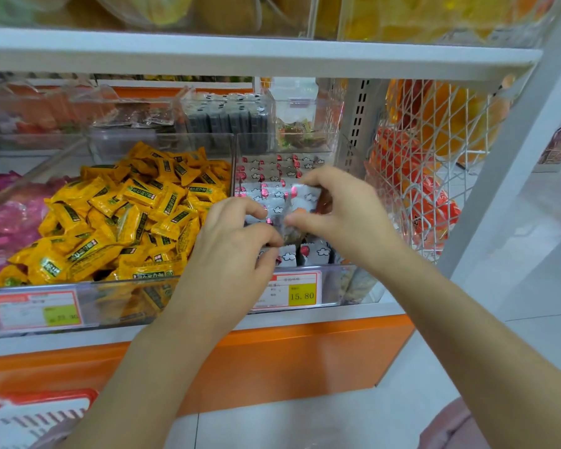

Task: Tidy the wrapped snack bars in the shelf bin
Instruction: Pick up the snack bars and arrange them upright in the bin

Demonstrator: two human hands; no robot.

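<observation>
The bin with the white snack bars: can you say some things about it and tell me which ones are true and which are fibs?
1. The left hand and the right hand both reach into the bin of white snack bars. True.
2. The yellow sweets lie to the right of that bin. False: they lie to its left.
3. The price tag on the bin's front reads 15.80. True.
4. The right hand is empty. False: its fingers pinch a white bar.
</observation>
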